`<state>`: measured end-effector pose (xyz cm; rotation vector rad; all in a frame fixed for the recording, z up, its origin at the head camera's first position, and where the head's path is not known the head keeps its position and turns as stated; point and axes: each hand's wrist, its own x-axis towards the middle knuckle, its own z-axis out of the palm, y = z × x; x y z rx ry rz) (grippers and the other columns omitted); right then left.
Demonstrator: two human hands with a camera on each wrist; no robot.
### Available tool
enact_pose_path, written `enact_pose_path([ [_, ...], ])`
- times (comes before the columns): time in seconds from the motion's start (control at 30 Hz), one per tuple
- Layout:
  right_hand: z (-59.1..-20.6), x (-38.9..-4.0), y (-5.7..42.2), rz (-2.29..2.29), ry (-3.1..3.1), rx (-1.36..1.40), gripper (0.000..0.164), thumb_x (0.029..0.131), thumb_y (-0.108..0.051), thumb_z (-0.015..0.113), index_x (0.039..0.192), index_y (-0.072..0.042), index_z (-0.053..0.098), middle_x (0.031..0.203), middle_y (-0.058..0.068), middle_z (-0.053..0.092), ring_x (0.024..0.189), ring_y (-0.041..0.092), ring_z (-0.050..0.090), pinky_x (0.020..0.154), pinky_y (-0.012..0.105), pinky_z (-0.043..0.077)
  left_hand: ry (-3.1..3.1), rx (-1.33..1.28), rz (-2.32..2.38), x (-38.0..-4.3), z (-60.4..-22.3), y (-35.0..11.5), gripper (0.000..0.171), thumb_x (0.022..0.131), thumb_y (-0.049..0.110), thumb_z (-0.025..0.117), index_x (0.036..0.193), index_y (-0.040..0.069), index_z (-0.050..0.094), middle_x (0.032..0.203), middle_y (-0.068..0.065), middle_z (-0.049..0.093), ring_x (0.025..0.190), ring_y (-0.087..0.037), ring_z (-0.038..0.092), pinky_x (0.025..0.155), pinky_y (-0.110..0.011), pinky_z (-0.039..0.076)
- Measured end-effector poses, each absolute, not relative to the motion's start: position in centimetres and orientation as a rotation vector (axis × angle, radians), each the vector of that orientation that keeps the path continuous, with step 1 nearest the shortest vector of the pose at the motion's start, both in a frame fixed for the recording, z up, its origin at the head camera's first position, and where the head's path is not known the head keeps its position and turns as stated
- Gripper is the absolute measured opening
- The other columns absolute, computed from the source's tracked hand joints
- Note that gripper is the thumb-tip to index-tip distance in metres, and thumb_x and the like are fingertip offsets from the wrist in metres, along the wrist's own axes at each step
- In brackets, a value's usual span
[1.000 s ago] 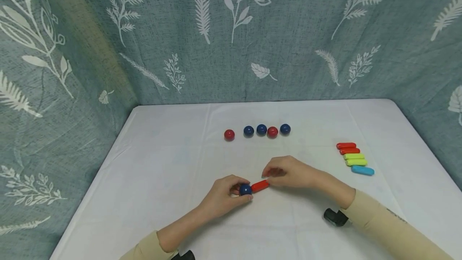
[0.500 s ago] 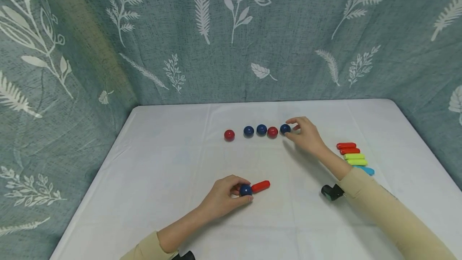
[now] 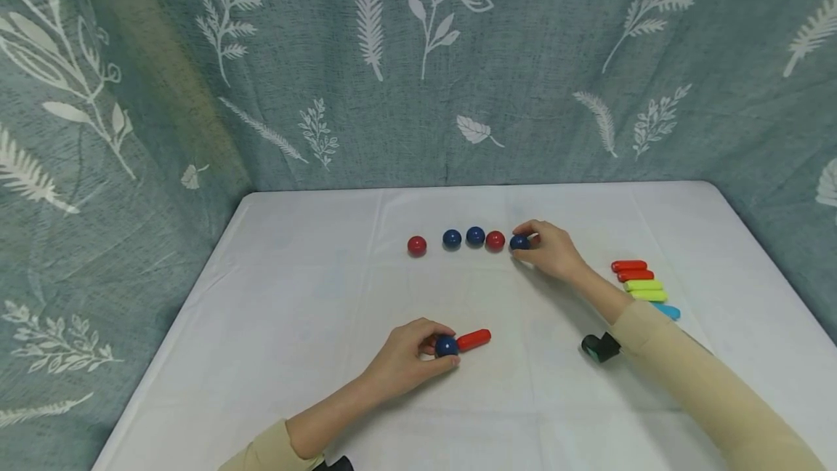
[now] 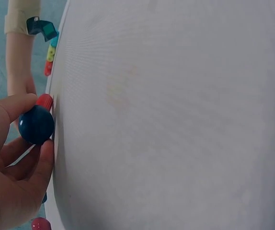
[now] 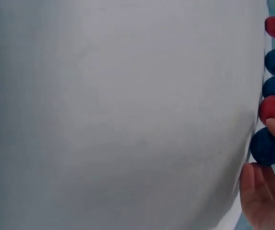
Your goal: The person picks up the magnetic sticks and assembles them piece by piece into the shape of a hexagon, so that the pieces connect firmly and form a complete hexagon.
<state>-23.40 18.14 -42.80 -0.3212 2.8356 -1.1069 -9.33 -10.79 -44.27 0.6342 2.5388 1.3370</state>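
Observation:
My left hand point(image 3: 413, 349) holds a dark blue ball point(image 3: 447, 346) between thumb and fingers, low over the white table. A red rod point(image 3: 474, 340) extends from the ball's right side, its end against the ball. In the left wrist view the same blue ball point(image 4: 36, 124) sits between the fingertips, the red rod point(image 4: 45, 101) behind it. At the back of the table my right hand point(image 3: 552, 249) pinches another blue ball point(image 3: 519, 243), the rightmost in a row. The right wrist view shows this blue ball point(image 5: 267, 146) between thumb and fingers.
Left of the right hand stand a red ball point(image 3: 495, 241), two blue balls point(image 3: 475, 237) and another red ball point(image 3: 416, 246). To the right lie two red rods point(image 3: 629, 266), two yellow-green rods point(image 3: 644, 286) and a blue rod point(image 3: 667, 311), partly hidden by the right sleeve.
My right hand has left the red rod, reached back to the rightmost blue ball and taken hold of it. The left hand keeps its grip on its blue ball in place.

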Motion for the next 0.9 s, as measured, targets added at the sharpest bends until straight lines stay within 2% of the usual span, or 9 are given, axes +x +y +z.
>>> enact_pose_path([
  [0.3,-42.7,-20.7,18.6,-1.144,2.709,-0.526,0.036,0.086,-0.011,0.072,0.119,-0.002,0.063,0.114,0.016,0.064,0.097,0.028,0.06,0.075,0.036,0.052,2.536,0.61,1.324,-9.3,-44.2,-10.8,0.034,0.084,0.024,0.078,0.115,0.013,0.068,0.099,0.007,0.063,0.086,-0.007,0.059,0.079,-0.022,0.051],
  [0.57,-43.2,-17.6,18.3,-1.192,2.5,-0.721,0.035,0.086,-0.012,0.073,0.12,-0.01,0.064,0.115,0.005,0.065,0.1,0.021,0.06,0.086,0.036,0.052,2.533,0.619,1.338,-9.4,-44.3,-10.8,0.034,0.084,0.024,0.078,0.114,0.011,0.068,0.099,0.005,0.064,0.085,-0.007,0.059,0.079,-0.022,0.052],
  [0.9,-43.5,-15.7,18.0,-1.229,2.359,-0.823,0.034,0.087,-0.017,0.073,0.12,-0.015,0.065,0.118,0.001,0.064,0.102,0.018,0.058,0.088,0.03,0.051,2.559,0.628,1.313,-9.3,-44.3,-10.8,0.037,0.084,0.028,0.078,0.114,0.009,0.068,0.097,0.005,0.064,0.085,-0.011,0.059,0.078,-0.024,0.052],
])
